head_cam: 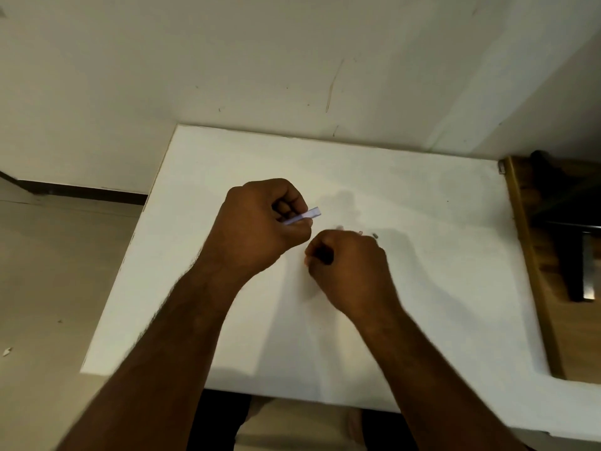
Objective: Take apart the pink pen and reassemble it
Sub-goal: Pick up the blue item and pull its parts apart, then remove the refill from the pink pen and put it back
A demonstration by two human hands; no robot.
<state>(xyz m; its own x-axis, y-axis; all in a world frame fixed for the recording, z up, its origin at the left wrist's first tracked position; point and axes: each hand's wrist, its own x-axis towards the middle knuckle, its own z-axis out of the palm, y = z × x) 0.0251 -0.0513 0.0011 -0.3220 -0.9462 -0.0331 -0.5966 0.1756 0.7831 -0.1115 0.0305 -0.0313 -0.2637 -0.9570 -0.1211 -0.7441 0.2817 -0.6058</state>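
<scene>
My left hand [260,222] is closed in a fist around a pale pen barrel [307,216], whose open end sticks out to the right above the white table [422,288]. My right hand [349,268] is curled just below and to the right, fingers closed; a pinkish bit shows at its fingertips, too small to name. Tiny pen parts lie on the table just beyond my right hand: a pale piece [340,228] and a small dark piece [375,236]. The rest of the pen is hidden inside my hands.
The table stands against a pale wall [292,60]. A wooden surface [536,255] with a dark object [572,229] borders the table's right edge. The floor lies to the left.
</scene>
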